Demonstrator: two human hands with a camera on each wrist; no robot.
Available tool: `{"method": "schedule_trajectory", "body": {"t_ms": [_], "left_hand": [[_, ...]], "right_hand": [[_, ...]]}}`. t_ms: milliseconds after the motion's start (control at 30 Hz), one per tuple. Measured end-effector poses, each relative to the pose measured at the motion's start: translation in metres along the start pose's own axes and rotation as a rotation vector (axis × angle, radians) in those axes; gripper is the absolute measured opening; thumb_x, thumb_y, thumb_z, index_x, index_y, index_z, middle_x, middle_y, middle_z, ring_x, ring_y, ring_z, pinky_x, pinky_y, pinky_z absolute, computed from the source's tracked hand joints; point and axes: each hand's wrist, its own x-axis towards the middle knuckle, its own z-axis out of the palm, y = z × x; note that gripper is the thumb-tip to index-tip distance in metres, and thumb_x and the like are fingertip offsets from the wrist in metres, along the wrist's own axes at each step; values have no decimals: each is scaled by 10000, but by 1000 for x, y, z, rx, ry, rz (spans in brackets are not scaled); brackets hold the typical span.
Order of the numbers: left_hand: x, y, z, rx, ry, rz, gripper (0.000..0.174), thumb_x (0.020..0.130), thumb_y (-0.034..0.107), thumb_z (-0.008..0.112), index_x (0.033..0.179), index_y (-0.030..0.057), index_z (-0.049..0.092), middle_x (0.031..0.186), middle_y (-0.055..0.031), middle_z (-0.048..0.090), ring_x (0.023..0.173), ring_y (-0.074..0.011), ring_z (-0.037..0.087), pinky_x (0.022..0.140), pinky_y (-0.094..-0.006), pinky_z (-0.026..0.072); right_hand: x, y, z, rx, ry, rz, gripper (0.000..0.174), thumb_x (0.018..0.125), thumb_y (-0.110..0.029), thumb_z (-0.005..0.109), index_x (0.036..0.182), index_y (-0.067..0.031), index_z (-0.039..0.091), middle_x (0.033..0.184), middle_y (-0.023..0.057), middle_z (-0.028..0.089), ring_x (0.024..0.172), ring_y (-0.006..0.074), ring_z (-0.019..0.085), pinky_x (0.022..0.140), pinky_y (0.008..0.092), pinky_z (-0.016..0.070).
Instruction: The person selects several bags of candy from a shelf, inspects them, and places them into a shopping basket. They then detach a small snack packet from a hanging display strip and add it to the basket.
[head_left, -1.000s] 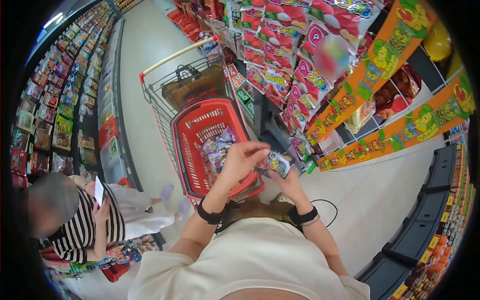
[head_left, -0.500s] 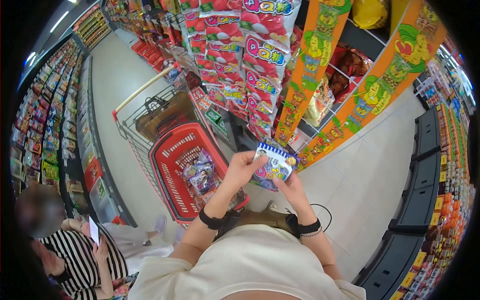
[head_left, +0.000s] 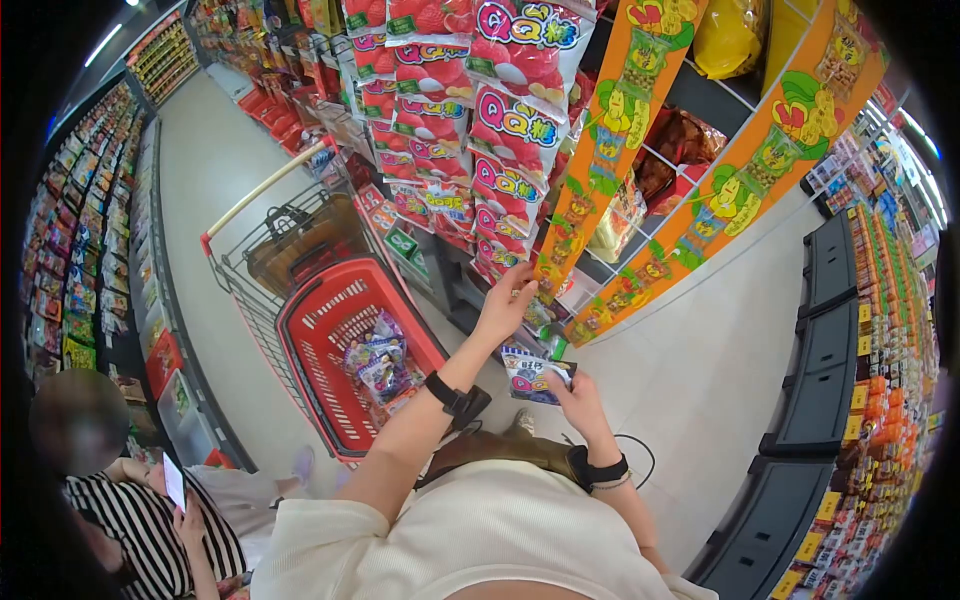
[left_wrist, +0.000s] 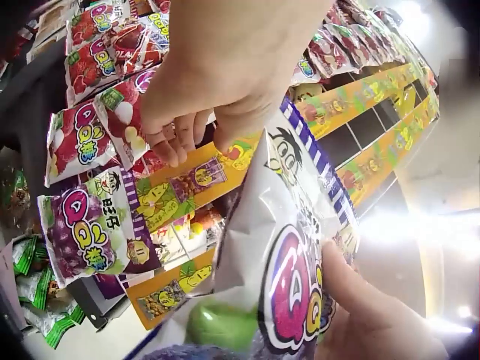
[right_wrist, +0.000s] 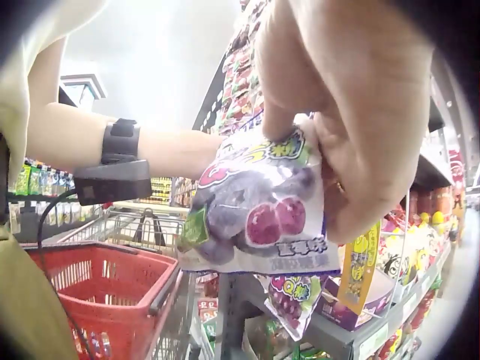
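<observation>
Two hands were at work beside a hanging sweets display, one laden and one free. The right hand (head_left: 585,405) grasped a white-and-blue packet (head_left: 533,378), thumb laid over its front, printed berries plain in the right wrist view; the packet was held up before the body, to the right of the red basket (head_left: 345,300) on the shopping cart (head_left: 267,190). The left hand (head_left: 508,305) was released, fingers loosely bent, no goods seen in it, raised near the lower ends of the pink-red packets (head_left: 520,125). In the left wrist view a purple packet (left_wrist: 86,225) hung near that hand. Depth was hard to read there, so I could not tell whether the fingertips touched any stock. Step in hand, by my judgement: picking among sweets, one bag taken up and the left hand reaching to the display. The next move seemed to call for a steady, light grasp on the right, the bag being soft, while the left either pinched a hanging bag by its edge or came clear. The basket, with purple bags (head_left: 383,368) lying in it, stood near, should the held packet be meant for it; that would want a short swing leftward over its rim.
</observation>
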Motion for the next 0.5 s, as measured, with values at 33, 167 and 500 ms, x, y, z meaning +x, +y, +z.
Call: {"method": "schedule_trajectory", "body": {"t_ms": [33, 167, 500], "left_hand": [[2, 2, 2, -17, -15, -2, 344, 899, 180, 563, 1186, 0, 501, 999, -103, 641, 907, -154, 614, 737, -299, 497], [-3, 12, -1, 202, -119, -52, 284, 860, 234, 627, 971, -26, 599, 891, -77, 638, 782, -135, 600, 659, -275, 473], [-18, 44, -9, -111, -472, -407, 378, 906, 295, 574, 1134, -5, 598, 1013, -33, 633, 899, -88, 547, 795, -237, 428]], "right_hand": [[1, -1, 1, 97, 71, -36, 296, 894, -246, 603, 903, 49, 605, 723, -10, 588, 647, 56, 487, 582, 230, 422], [2, -3, -8, 168, 82, 87, 355, 900, -298, 589, 944, 54, 615, 779, 43, 647, 701, 75, 548, 630, 255, 455], [16, -4, -4, 295, 263, 16, 315, 889, -283, 613, 908, 30, 632, 761, 19, 634, 672, 60, 545, 609, 232, 453]]}}
